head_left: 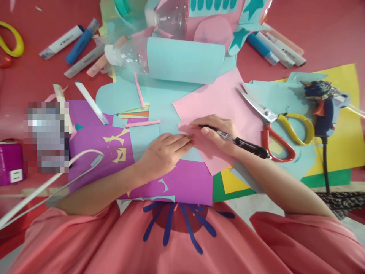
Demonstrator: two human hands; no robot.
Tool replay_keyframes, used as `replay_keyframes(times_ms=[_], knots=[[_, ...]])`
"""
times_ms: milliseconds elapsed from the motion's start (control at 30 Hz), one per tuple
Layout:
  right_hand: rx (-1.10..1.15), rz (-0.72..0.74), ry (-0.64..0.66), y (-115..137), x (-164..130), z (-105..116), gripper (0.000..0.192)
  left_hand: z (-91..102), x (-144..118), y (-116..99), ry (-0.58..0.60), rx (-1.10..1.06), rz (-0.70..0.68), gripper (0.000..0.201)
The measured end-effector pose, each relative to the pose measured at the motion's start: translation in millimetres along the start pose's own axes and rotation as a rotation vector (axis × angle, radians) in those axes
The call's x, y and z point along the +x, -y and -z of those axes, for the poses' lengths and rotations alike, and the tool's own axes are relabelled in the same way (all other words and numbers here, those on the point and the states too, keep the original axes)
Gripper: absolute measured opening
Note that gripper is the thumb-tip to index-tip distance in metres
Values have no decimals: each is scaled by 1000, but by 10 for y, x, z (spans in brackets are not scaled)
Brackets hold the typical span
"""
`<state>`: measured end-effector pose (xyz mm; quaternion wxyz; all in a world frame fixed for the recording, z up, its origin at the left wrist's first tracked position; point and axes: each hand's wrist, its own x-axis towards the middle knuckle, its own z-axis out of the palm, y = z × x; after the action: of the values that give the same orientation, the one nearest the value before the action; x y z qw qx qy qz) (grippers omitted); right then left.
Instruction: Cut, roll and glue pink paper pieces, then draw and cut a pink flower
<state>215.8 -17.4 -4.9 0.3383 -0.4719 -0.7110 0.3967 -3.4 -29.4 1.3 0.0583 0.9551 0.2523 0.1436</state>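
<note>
My right hand [221, 131] is closed round a black pen [242, 144], whose end at the thumb and fingers points left over pink paper [216, 101]. Whether the tip touches the paper I cannot tell. Flat beside it lies my left hand [168, 152], fingers stretched out, with the fingertips on the pink paper's left edge. Scissors [268, 116] with one yellow and one red handle rest open just right of my right hand. Beyond both hands a plastic bottle [182, 59] wrapped in light blue paper lies on its side. Two thin pink rolled strips [142, 124] are near my left hand.
A glue gun [325, 114] with a cord rests on yellow paper [348, 133] at the right. Several markers [82, 41] lie on both sides. Purple paper [97, 129] with scraps spreads at the left, near a white cable [59, 173] and a blurred-out object [47, 137].
</note>
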Motion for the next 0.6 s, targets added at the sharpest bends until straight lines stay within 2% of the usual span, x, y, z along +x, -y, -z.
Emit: replay_keyframes(times_ms=[133,233,367,467,533,600], knots=[[8,-6,-3,18,0,-5,47,-3,-9,13,12,0,-2,38],[15,-9,4,16,-6,-12,46,2,4,6,-20,11,-9,36],[102,-44,-59,-36,3,3,48,11,31,-17,-53,20,-12,34],[167,-52,-73,-58,29,26,32,14,40,-28,-28,30,0,35],[147,-86,-64,-37,46,24,17,14,41,-30,-26,40,6,35],[111,-134,-61,1,55,0,9,13,43,-32,-43,47,12,33]])
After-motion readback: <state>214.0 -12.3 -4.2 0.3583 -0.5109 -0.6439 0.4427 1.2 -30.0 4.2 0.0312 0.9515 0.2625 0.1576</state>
